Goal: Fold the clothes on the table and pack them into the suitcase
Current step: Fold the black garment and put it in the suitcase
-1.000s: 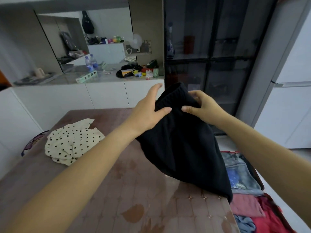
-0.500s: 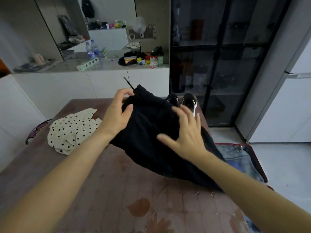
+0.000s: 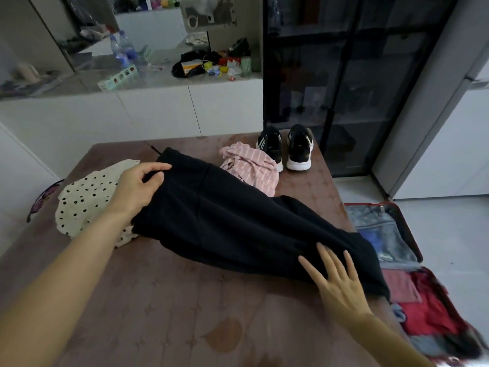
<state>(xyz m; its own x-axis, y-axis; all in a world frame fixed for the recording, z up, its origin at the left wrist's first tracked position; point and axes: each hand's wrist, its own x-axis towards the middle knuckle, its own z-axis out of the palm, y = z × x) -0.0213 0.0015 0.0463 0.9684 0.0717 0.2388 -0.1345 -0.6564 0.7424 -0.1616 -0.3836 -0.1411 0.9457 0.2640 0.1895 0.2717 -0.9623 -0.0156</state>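
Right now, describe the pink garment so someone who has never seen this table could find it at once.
On the table, look to the far right corner, where two black shoes stand. Just left of them, behind the black garment, lies the crumpled pink garment. It alone has white stripes; the dotted garment at the left is cream with black spots.

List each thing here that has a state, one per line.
black trousers, spread out on the table, not folded.
left hand, pinching the trousers' waistband.
right hand, flat, fingers spread on a trouser leg.
polka-dot garment, crumpled, partly under the trousers.
pink striped garment, crumpled, unfolded.
sneakers, upright, side by side on the table.
suitcase, open, clothes inside.
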